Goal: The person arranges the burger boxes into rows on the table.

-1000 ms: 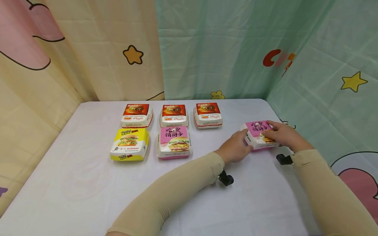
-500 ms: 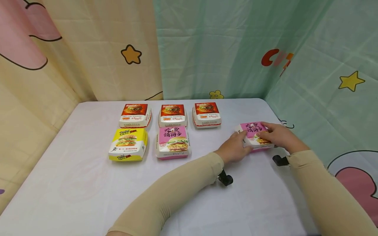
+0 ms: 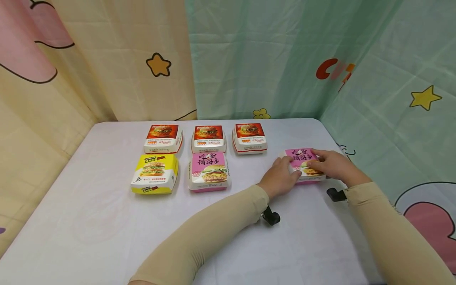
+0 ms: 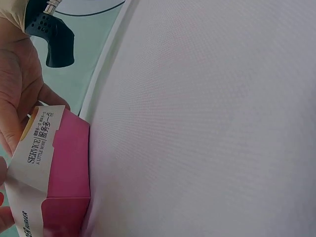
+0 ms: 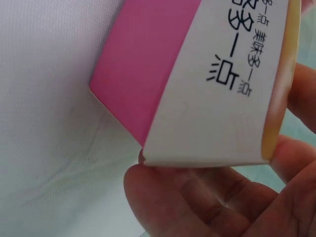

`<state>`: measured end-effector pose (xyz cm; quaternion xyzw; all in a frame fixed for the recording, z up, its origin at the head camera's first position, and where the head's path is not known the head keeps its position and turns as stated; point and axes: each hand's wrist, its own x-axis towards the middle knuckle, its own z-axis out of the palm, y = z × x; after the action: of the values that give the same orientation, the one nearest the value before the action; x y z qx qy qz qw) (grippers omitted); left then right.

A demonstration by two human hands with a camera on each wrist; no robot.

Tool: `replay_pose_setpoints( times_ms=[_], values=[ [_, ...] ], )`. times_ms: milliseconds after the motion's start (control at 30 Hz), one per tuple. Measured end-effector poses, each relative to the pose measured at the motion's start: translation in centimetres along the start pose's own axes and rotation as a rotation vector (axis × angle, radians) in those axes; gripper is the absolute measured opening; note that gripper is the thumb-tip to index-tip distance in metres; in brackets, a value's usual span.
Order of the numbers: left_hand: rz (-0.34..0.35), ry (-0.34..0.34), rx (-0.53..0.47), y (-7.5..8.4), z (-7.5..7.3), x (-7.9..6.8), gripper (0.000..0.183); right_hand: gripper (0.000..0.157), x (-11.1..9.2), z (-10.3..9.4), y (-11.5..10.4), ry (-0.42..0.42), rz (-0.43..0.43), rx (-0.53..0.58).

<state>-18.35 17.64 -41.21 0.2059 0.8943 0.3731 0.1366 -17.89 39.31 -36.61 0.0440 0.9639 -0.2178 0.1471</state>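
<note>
A pink-and-white burger box lies at the right part of the table, with its burger picture facing up. On its left side my left hand grips it by the near corner, and only the fingertips show in the left wrist view. My right hand holds the right side, thumb on the lid and fingers curled behind. In the right wrist view those fingers wrap the box's end. The pink base is right at the white cloth in the left wrist view.
Three red-and-white burger boxes stand in a back row. In front of them are a yellow burger box and another pink burger box. The white table is bounded by printed curtains.
Both hands have slid the pink burger box a little to the left, toward the back row's right end. The other boxes have stayed in place.
</note>
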Motion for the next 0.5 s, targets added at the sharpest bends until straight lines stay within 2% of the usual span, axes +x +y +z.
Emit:
replay_pose_setpoints(
  times_ms=[500],
  values=[
    [-0.03, 0.057, -0.051, -0.7, -0.3, -0.6, 0.052, 0.084, -0.4, 0.8, -1.4, -0.025, -0.015, -0.001]
  ],
)
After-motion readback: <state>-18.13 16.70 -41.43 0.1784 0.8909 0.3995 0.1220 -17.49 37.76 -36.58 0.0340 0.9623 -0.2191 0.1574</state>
